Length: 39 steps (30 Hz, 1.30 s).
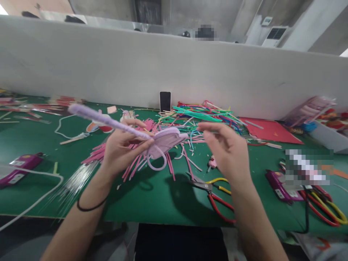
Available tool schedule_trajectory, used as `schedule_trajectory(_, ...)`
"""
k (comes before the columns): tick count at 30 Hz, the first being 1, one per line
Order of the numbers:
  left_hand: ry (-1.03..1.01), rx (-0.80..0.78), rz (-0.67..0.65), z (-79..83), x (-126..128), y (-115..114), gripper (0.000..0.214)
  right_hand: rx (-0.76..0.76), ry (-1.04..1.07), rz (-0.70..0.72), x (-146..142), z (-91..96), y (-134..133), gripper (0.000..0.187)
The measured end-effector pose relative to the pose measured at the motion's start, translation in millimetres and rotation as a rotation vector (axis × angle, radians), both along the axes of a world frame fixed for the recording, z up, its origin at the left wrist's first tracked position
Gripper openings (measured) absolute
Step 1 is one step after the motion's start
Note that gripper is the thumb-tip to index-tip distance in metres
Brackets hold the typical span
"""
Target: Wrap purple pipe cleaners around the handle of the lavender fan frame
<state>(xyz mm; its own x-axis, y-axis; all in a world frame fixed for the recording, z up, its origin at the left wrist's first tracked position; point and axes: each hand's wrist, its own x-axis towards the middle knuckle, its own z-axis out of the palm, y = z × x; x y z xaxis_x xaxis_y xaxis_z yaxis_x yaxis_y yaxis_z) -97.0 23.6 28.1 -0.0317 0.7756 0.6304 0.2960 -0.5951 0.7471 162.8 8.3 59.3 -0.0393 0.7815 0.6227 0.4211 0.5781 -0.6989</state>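
Observation:
My left hand (pixel 123 145) pinches a lilac pipe-cleaner piece (pixel 165 141) above the table. Its right part is a padded, rounded shape edged with fuzzy stem, and a thin loop hangs below it. A long fuzzy lilac stem sticks out to the upper left past my fingers. My right hand (pixel 227 148) hovers to the right of the piece, apart from it, with thumb and fingers spread and nothing between them. Beneath my right hand lie scissors or cutters (pixel 205 185) with yellow and red handles, partly hidden by my wrist.
Pink stems (pixel 95 154) and clear thin rods (pixel 73 188) lie left of centre. Coloured pipe cleaners (pixel 201 114) pile up at the back near a phone (pixel 165 101). Purple glue-gun-like tools (pixel 24 166) with cables sit at the sides. A red sheet (pixel 274 131) lies at right; a white partition (pixel 136 69) stands behind.

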Motion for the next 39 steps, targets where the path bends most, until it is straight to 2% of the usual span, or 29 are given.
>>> schedule_trajectory(1,0.151,0.040,-0.046,13.1,-4,2,0.013,-0.060,0.053,0.000,3,6.7,7,0.020)
schedule_trajectory(2,0.291,0.078,-0.112,24.5,-6,4,0.012,-0.134,0.072,0.063,4,9.6,16,0.022)
schedule_trajectory(4,0.470,0.097,-0.258,40.4,-7,8,0.010,-0.367,0.061,0.292,-3,5.5,34,0.031)
schedule_trajectory(6,0.574,0.076,-0.373,46.7,-3,11,0.013,-0.612,0.024,0.545,-13,-6.6,48,0.034)
schedule_trajectory(8,0.629,0.047,-0.437,45.5,1,14,0.016,-0.736,0.075,0.692,-23,-20.2,54,0.035)
schedule_trajectory(11,0.657,0.032,-0.446,37.6,4,16,0.018,-0.825,0.238,0.708,-33,-33.8,52,0.039)
schedule_trajectory(14,0.660,0.003,-0.425,30.7,5,19,0.020,-0.856,0.379,0.683,-39,-38.0,48,0.038)
schedule_trajectory(18,0.681,-0.036,-0.395,24.9,8,23,0.021,-0.778,0.438,0.643,-47,-39.9,51,0.034)
schedule_trajectory(21,0.663,-0.035,-0.401,22.1,9,25,0.020,-0.662,0.489,0.546,-48,-39.4,61,0.037)
schedule_trajectory(25,0.667,-0.051,-0.428,23.7,11,26,0.020,-0.584,0.597,0.433,-40,-29.4,78,0.038)
schedule_trajectory(30,0.548,-0.061,-0.442,29.9,17,31,0.014,-0.515,0.548,0.406,-35,-18.5,93,0.036)
schedule_trajectory(32,0.433,-0.128,-0.442,30.7,20,36,0.013,-0.531,0.534,0.365,-36,-20.4,98,0.032)
schedule_trajectory(35,0.264,-0.331,-0.450,26.9,23,47,0.013,-0.583,0.442,0.241,-33,-25.8,101,0.023)
schedule_trajectory(37,0.210,-0.413,-0.423,20.6,23,56,0.013,-0.454,0.311,0.072,-28,-27.8,95,0.020)
schedule_trajectory(39,0.197,-0.441,-0.336,12.4,22,63,0.014,-0.104,0.131,-0.097,-22,-29.1,80,0.029)
